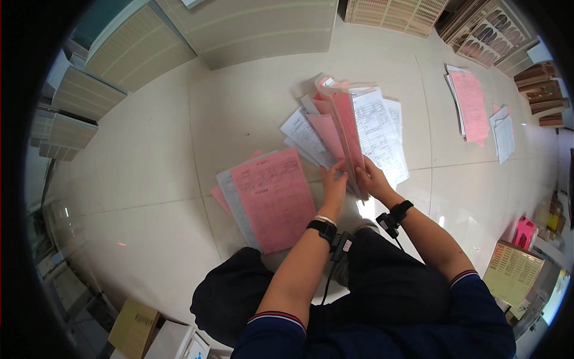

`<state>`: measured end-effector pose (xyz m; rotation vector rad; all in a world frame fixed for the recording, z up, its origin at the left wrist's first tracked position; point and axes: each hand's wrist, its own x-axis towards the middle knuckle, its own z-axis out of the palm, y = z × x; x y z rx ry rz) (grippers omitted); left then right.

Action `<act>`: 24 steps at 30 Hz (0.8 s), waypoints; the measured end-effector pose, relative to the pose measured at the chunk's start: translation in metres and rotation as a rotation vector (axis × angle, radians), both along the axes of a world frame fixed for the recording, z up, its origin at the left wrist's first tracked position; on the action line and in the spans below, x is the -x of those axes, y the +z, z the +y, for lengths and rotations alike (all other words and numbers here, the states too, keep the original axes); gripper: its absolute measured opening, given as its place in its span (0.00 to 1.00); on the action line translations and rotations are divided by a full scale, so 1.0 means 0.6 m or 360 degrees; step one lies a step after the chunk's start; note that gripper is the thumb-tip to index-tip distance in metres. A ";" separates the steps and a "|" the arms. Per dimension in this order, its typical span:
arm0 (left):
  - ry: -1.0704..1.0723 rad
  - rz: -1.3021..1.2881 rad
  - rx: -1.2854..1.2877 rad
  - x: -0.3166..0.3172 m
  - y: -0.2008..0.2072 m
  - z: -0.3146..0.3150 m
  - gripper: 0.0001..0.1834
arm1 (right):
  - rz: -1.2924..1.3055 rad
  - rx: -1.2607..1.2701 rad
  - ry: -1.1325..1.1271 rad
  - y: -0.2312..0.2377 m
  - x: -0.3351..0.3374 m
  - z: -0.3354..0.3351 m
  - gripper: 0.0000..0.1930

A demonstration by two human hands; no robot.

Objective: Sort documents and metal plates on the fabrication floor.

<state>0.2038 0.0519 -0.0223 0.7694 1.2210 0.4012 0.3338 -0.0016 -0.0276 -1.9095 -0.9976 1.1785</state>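
Observation:
A clear plastic folder (348,125) with pink sheets inside stands nearly on edge above the tiled floor, its near end between my hands. My right hand (376,180) is closed around its right side, thumb on the near part. On the left side, my left hand (335,184) has its bent fingers at the folder's near edge; exactly which layer they pinch is hard to see. Spread beneath and beside the folder are white printed forms (378,128). Left of my left hand lies a stack of pink (274,200) and white written sheets, fanned out.
More pink sheets (470,105) and a small white stack (503,134) lie at the right. Beige panels (269,30) stand along the back, framed sample boards (493,33) at the back right. A pink stool (525,232) is at the right, boxes (134,326) at the lower left.

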 end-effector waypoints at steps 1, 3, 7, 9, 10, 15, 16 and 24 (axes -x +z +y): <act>0.0063 -0.0175 0.0113 0.004 -0.002 0.002 0.17 | 0.0000 -0.0002 0.0000 0.001 0.000 0.001 0.21; 0.0092 -0.0150 0.0098 0.004 -0.008 -0.001 0.17 | -0.0019 -0.0018 0.0016 0.002 0.000 0.001 0.21; 0.0172 -0.0307 0.0169 0.026 -0.046 0.001 0.14 | -0.0012 -0.0078 0.0025 0.002 0.007 0.008 0.21; 0.0113 -0.0316 0.0044 0.018 -0.046 -0.004 0.13 | 0.0022 -0.0050 0.0038 0.002 0.005 0.007 0.21; 0.0051 -0.0330 -0.0078 0.009 -0.038 -0.006 0.12 | 0.0015 -0.0042 0.0034 0.001 0.001 0.004 0.21; -0.0003 -0.0528 -0.0016 -0.010 -0.004 -0.002 0.11 | 0.0165 -0.0015 0.0037 0.009 0.002 0.003 0.21; -0.0055 -0.0594 0.0032 -0.009 0.000 0.000 0.11 | 0.0168 -0.0016 0.0040 0.009 0.006 0.004 0.21; -0.0278 -0.0604 0.0117 -0.013 0.027 0.011 0.11 | -0.0310 0.0005 0.0060 -0.008 0.003 0.000 0.20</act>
